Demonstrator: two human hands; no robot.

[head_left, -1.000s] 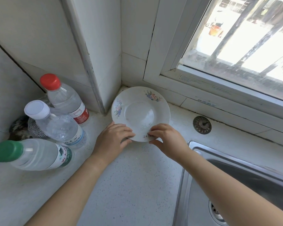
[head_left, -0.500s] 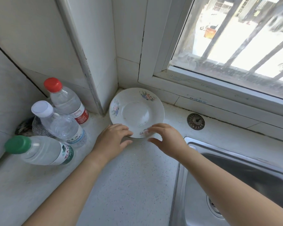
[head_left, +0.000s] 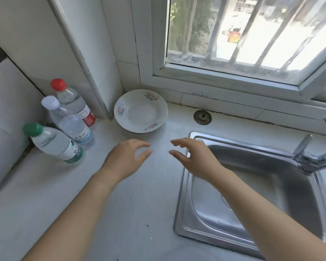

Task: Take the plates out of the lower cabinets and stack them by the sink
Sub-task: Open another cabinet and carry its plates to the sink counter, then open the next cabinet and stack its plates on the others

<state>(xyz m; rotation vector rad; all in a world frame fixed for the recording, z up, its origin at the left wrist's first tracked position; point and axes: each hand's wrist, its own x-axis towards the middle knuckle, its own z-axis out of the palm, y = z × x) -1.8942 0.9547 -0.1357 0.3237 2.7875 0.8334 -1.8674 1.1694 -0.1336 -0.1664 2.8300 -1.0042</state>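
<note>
Near the middle of the frame, the left hand and right hand hover loosely spread, holding nothing, just short of the plates stacked in the counter corner, left of the sink.
</note>
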